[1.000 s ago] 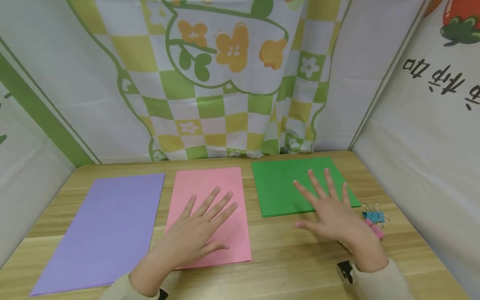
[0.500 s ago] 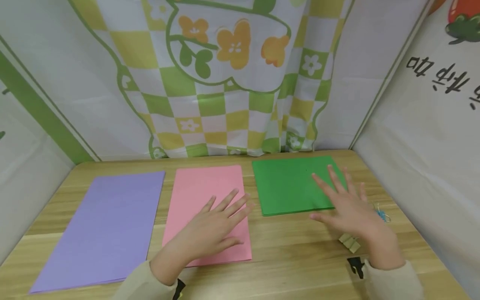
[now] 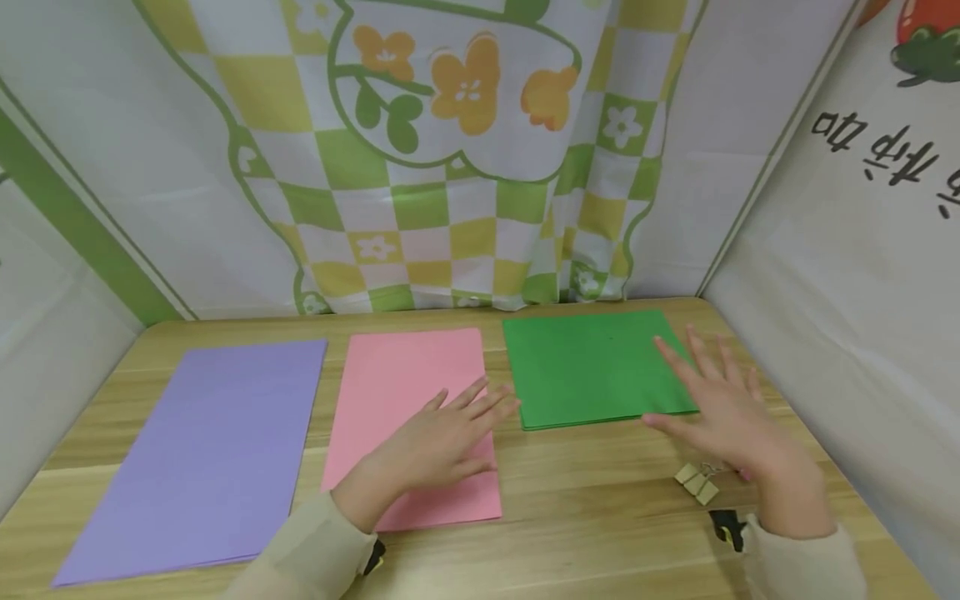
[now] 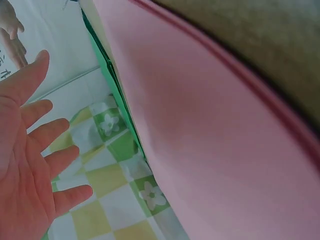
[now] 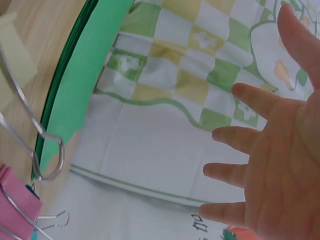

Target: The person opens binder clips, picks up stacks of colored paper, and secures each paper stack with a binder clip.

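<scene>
My left hand [image 3: 438, 442] hovers over the pink paper stack [image 3: 405, 375], fingers spread and holding nothing. The left wrist view shows a gap between its palm and the pink sheets. Beyond the right edge of the green paper stack [image 3: 585, 367], my right hand [image 3: 735, 421] is raised with fingers apart, also holding nothing. Beneath its wrist lies a pale yellow binder clip [image 3: 697, 483]. A pink binder clip [image 5: 17, 205] shows in the right wrist view; in the head view the hand hides nearly all of it.
A purple paper stack [image 3: 217, 450] lies at the left of the wooden table [image 3: 577, 517]. A checked curtain [image 3: 420, 208] hangs along the back edge, and white cloth walls [image 3: 847, 292] stand at the sides. Each cuff has a dark strap piece below it.
Both hands have shifted to the right, the right one off most of the green stack. The yellow clip has come into view, while the blue and pink clips have become covered. The paper stacks stay put.
</scene>
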The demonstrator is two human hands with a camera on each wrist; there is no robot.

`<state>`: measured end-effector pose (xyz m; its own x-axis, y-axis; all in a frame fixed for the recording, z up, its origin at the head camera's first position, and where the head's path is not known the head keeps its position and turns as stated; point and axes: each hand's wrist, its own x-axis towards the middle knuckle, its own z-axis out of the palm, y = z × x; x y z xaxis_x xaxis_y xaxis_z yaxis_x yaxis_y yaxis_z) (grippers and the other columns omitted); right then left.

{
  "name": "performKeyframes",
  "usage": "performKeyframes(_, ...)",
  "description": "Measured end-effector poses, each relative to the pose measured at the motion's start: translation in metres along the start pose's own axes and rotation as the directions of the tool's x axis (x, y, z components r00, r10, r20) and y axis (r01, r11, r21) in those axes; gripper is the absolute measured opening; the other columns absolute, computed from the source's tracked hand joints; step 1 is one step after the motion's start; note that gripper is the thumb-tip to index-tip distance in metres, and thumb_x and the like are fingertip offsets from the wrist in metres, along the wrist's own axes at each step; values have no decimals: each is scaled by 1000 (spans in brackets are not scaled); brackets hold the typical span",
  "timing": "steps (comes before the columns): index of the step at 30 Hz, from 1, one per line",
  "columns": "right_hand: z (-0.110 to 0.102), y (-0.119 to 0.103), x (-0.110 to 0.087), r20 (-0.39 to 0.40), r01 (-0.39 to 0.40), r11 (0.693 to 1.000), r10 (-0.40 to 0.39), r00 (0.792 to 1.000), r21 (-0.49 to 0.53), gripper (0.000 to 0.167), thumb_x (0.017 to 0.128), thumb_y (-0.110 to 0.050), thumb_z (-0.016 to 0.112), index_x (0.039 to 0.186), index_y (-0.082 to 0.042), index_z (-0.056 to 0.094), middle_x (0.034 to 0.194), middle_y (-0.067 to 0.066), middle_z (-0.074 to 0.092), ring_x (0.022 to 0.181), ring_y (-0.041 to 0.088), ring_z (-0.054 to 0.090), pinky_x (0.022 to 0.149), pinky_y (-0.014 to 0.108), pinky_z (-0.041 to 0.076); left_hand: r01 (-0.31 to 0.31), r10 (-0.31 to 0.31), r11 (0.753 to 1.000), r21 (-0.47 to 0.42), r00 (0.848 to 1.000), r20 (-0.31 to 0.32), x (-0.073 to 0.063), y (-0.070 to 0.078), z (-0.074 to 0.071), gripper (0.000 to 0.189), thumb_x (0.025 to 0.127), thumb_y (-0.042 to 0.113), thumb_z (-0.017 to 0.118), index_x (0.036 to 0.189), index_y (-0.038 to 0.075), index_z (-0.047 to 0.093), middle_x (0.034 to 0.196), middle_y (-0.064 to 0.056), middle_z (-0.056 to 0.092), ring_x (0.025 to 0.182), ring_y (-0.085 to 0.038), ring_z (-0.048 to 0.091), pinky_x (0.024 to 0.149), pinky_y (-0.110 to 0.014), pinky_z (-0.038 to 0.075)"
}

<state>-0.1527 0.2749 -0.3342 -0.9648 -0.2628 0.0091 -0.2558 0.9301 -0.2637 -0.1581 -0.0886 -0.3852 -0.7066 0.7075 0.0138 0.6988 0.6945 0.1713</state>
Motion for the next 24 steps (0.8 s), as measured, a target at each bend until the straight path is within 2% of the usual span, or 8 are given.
performKeyframes(4,-4,7,-3,-13,-6,1000,6,1000,13,98,90,-60,62,161,-31,0,165,10,-20,146,54,-18,99,87,-2,-21,21,1000,11,1000,-7,7,-3,0,77,97,46,59,160,24,21,167,-2,18,153,-33,18,113,-69,28)
performKeyframes(7,-7,13,-5,-14,-10,1000,10,1000,3,95,91,-60,61,161,-25,7,166,15,-14,147,56,-13,102,86,3,-48,49,998,36,999,-18,13,-4,-2,74,98,45,58,159,22,25,166,-3,22,153,-31,20,112,-67,31)
performKeyframes(12,-9,25,-6,-20,0,1000,0,1000,-14,84,92,-56,62,155,-9,33,162,30,13,142,64,8,104,82,14,-94,96,993,67,995,-22,25,-5,-3,66,100,44,55,157,21,31,164,-3,28,152,-29,24,112,-63,35)
performKeyframes(15,-9,32,-6,-37,22,1000,-23,999,-14,76,93,-50,64,148,-2,43,155,35,27,138,65,20,104,80,20,-113,114,991,68,994,-8,34,-5,-2,64,101,43,55,157,21,32,164,-3,29,152,-29,24,113,-62,34)
performKeyframes(17,-10,35,-7,-49,37,999,-37,998,-2,70,93,-45,66,142,0,49,149,35,37,135,61,28,104,77,25,-117,117,991,68,993,6,39,-4,-3,65,101,43,55,157,21,32,164,-3,29,153,-29,23,114,-62,34)
performKeyframes(20,-10,37,-8,-62,62,997,-60,996,36,55,94,-37,67,129,4,59,132,31,57,126,54,46,102,70,36,-119,116,989,84,992,42,47,-2,-2,65,100,43,55,157,21,31,164,-3,29,153,-29,23,114,-61,35)
performKeyframes(23,-11,36,-8,-41,54,996,-51,998,68,42,96,-34,65,116,3,65,114,22,69,109,42,62,95,60,48,-122,114,989,83,989,95,53,0,-1,67,100,42,57,157,20,31,164,-4,29,152,-30,23,113,-61,36)
performKeyframes(24,-11,36,-9,-18,36,995,-35,999,88,40,97,-34,64,114,2,66,111,19,70,100,37,67,89,55,53,-126,117,989,79,987,108,55,0,0,67,100,42,57,157,19,32,164,-5,29,152,-31,24,113,-61,36)
